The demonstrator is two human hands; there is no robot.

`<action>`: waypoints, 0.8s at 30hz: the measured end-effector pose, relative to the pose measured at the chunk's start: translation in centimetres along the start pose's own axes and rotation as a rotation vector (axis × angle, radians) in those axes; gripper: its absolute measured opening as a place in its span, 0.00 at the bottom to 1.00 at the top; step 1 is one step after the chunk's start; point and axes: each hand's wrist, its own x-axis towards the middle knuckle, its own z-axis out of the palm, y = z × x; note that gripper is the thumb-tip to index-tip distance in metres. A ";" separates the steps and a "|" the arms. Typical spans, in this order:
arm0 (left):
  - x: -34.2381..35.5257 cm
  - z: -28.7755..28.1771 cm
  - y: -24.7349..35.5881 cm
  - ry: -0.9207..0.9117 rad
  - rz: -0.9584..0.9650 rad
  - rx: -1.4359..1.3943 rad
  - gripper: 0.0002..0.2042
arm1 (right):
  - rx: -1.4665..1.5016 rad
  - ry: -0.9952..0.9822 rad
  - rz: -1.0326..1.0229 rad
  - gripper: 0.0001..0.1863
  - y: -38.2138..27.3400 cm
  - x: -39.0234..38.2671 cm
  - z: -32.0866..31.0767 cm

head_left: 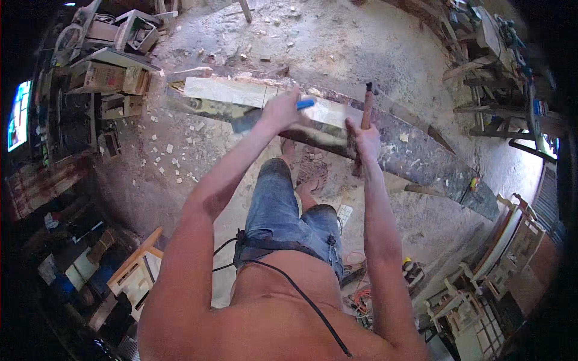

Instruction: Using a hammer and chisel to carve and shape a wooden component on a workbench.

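Observation:
A pale wooden board [223,91] lies along the far side of a long, dark, worn timber bench [415,150]. Over the board, my left hand [280,112] is closed round a blue-handled chisel [306,104]. The handle's end sticks out to the right of the fist; the blade side is blurred. Farther right, my right hand [366,142] grips a hammer [368,108] by its wooden handle, with a dark metal end pointing away from me. The handle's lower part shows below the fist.
Wood chips [174,162] litter the dusty floor. Wooden boxes and frames [108,78] are stacked at the left. A rack of timber [481,108] stands at the far right, carved furniture parts [469,301] at the lower right. A white power strip [344,214] lies by my leg.

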 end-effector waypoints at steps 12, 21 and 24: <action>-1.2 -1.1 -1.2 -0.044 0.046 0.061 0.27 | 0.261 -0.132 -0.025 0.34 1.9 1.8 0.7; -3.6 6.1 15.2 0.084 0.756 -0.122 0.09 | 0.229 0.118 0.093 0.22 14.4 -5.4 -3.0; 0.4 10.1 14.0 0.049 0.693 -0.092 0.08 | 0.266 0.166 0.101 0.18 18.5 -7.6 -8.6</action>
